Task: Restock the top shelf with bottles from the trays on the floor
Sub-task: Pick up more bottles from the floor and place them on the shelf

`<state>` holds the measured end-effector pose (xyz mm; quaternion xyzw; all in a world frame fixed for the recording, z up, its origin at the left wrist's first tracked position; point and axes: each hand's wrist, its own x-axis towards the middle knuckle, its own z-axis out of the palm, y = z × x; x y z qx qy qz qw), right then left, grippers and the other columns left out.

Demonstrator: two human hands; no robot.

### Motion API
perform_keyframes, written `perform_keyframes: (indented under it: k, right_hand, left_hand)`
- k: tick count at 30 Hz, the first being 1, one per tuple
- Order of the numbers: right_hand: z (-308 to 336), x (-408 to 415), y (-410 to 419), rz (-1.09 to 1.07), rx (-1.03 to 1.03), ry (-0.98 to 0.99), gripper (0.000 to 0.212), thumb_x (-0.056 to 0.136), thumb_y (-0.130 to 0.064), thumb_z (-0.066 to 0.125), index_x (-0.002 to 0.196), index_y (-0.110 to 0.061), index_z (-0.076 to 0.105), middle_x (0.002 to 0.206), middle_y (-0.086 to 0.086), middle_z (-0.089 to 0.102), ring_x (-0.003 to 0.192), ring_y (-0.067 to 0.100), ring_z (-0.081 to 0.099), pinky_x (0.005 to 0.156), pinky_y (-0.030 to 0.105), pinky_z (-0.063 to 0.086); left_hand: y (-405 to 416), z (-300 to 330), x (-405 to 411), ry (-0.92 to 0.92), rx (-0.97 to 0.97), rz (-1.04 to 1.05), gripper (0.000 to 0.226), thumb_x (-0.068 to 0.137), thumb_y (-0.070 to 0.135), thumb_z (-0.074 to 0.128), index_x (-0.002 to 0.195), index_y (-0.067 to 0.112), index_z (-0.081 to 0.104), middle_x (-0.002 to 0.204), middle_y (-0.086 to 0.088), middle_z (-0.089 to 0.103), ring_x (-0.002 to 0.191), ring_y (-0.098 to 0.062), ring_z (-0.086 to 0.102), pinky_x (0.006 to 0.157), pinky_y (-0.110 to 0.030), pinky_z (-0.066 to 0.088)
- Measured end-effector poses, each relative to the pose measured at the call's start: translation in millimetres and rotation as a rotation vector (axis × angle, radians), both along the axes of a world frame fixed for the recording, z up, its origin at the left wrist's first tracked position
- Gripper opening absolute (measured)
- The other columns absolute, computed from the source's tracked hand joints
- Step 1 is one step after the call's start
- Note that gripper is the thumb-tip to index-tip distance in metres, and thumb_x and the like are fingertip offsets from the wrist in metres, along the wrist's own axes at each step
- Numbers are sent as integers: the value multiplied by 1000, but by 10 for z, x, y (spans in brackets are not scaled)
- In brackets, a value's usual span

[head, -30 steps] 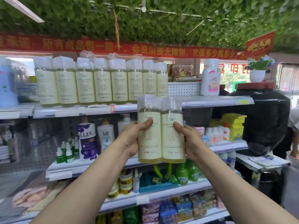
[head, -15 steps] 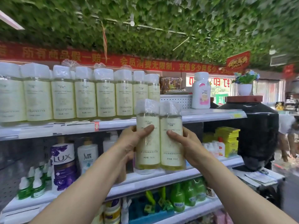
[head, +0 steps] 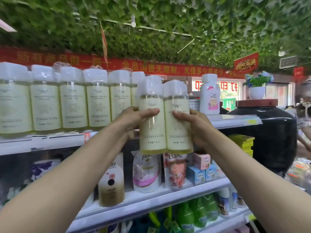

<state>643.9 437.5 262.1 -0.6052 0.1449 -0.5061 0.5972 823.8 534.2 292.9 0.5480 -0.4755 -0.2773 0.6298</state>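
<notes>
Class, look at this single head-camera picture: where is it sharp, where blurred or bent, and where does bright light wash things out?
Head view: the two wrapped bottles held by the left hand and right hand look fairly sharp; the shelf row of bottles at far left smears; the top shelf edge bows from the wide lens; the window behind is overexposed.

Shop: stocked toiletry shelves [head: 151, 201], price strips, red promo banner [head: 151, 68].

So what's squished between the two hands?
Two wrapped bottles, side by side. The left hand grips one side, the right hand the other, in the head view.
</notes>
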Motion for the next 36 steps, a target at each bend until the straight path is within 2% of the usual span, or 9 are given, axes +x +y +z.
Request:
perform_keyframes:
  k: [5,12,16,18,21,24,32,34,36]
  right_hand:
    - [492,51,-390,63,-36,-39,57,74,-16,81,126,0,63,113,16,74,103,34,73,81,46,61]
    - [846,26,-948,126,-89,-49,56,77,-15,83,127,0,63,117,18,72,106,36,71,90,52,58]
    - [846,8,-1164,157,-81,-51,57,75,-15,83,127,-1,64,116,17,73,106,35,71,90,52,58]
    - [848,3,-1253,164,-98,-48,51,78,-12,80,126,-1,64,116,18,73,106,36,71,90,52,58]
    - [872,-22,-1380,151,-122,-44,45,81,-9,78,123,1,65,114,20,73,104,37,71,88,52,59]
    - [873,-15,-1497,158,-132,-40,48,79,-9,80,124,0,63,112,19,74,102,37,72,88,54,58]
    - [808,117,-1726,204,-91,-37,48,78,-9,82,122,0,65,111,18,75,101,36,73,87,54,59]
    - [794,158,-1777,223,-93,-33,49,78,-10,82,123,0,65,112,18,74,102,36,72,88,54,59]
    - [791,193,-1827,235,-98,-37,51,77,-10,82,124,1,64,113,19,74,104,37,72,89,55,58]
  left_hand:
    - [-257,522,-77,-56,-48,65,55,66,37,91,111,15,68,84,0,79,69,-18,76,56,-32,59]
    - [-635,811,-217,-71,-89,164,59,59,43,93,107,16,71,89,0,79,83,-21,76,84,-41,61]
    - [-803,829,-286,-68,-96,226,52,63,39,93,102,16,69,94,0,77,86,-20,74,86,-39,60]
    - [-871,829,-315,-73,-98,258,52,62,42,93,101,18,68,95,1,76,87,-19,72,83,-36,58]
    - [-1011,801,-334,-84,-108,273,48,64,43,92,97,20,65,93,2,75,84,-16,70,67,-28,52]
    - [-1163,766,-315,-83,-112,304,55,58,43,95,100,17,69,89,1,78,80,-19,75,78,-35,60]
    - [-1391,723,-254,-41,-106,376,44,63,29,94,99,15,72,88,0,79,69,-17,76,66,-32,61]
    - [-1389,711,-246,-54,-100,403,41,68,29,92,100,16,70,90,1,78,69,-15,74,56,-25,53]
    - [-1393,701,-247,-73,-108,438,42,68,31,91,102,16,70,94,1,77,74,-16,73,56,-24,49]
